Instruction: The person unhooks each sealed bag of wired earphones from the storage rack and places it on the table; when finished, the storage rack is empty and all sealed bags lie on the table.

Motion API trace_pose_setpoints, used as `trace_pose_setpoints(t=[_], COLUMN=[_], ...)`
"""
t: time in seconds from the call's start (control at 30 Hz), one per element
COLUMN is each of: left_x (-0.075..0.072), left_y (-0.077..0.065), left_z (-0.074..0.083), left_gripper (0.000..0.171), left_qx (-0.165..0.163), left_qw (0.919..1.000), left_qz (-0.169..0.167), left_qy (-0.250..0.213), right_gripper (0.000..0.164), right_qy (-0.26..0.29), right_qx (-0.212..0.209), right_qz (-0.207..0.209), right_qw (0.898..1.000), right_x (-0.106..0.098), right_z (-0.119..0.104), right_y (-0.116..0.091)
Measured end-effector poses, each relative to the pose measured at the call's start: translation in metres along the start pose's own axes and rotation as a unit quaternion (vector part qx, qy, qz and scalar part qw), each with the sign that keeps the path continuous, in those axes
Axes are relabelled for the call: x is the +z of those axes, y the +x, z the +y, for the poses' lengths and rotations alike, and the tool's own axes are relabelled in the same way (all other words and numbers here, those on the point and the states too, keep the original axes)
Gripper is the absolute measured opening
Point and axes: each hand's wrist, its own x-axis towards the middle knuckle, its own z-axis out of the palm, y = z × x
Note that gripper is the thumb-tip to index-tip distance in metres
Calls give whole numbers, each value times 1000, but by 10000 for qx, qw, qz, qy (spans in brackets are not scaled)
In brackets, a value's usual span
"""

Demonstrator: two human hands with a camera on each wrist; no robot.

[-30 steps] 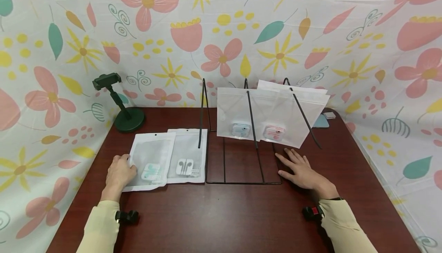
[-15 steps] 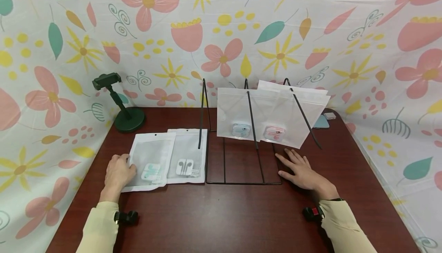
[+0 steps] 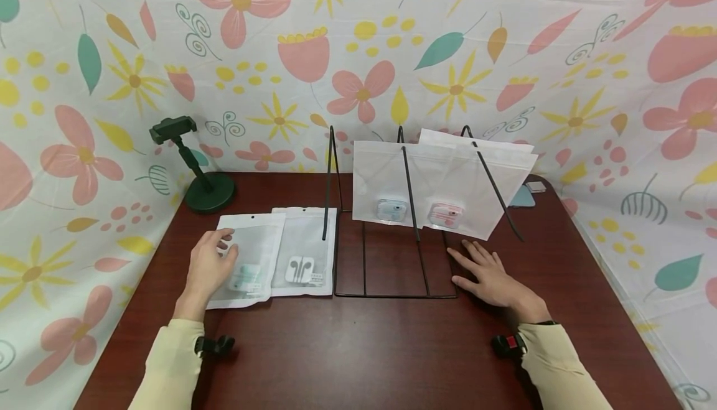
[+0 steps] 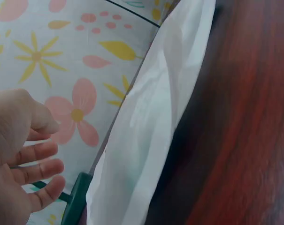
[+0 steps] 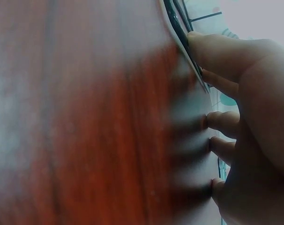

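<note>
My left hand hovers over the left pouch, its fingers loosely bent and holding nothing; the left wrist view shows the fingers apart from the white pouch. Through the frosted front shows a mint-green earphone case, partly behind the hand. Beside it, slightly overlapped, lies a second pouch with white-cased grey earphones. My right hand rests on the table with fingers spread, fingertips at the right side of a black wire rack.
Two prongs of the rack carry hanging white pouches, one with a blue earphone case, another with a pink one. A left prong is bare. A green phone stand stands back left; a blue item lies back right.
My left hand has lifted from the left pouch's outer edge and moved right and forward over it, fingers loosening. The right hand stays where it was.
</note>
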Motion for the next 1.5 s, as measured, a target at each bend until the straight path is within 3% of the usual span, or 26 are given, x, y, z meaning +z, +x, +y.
trace_pose_setpoints(t=[0.2,0.57,0.8,1.27,1.5], left_x=[6,20,28,44,53], left_y=[6,16,22,30,37], left_z=[13,38,52,76,86], left_gripper=[29,33,36,43,45], left_qx=[380,1005,1121,1483,1663], left_qw=[9978,9884,9810,9692,9588], left_qz=[219,122,-49,-265,-492], left_qy=[-502,-1133,-1582,-1947,-2252], right_gripper=[63,63,63,63,63], right_qy=[3,8,2,-36,-13], right_qx=[10,-3,-23,-19,-44], right_qz=[-15,-18,-1,15,33], right_qw=[10000,10000,10000,10000,10000], right_x=[0,0,0,0,0], right_z=[0,0,0,0,0], right_y=[0,0,0,0,0])
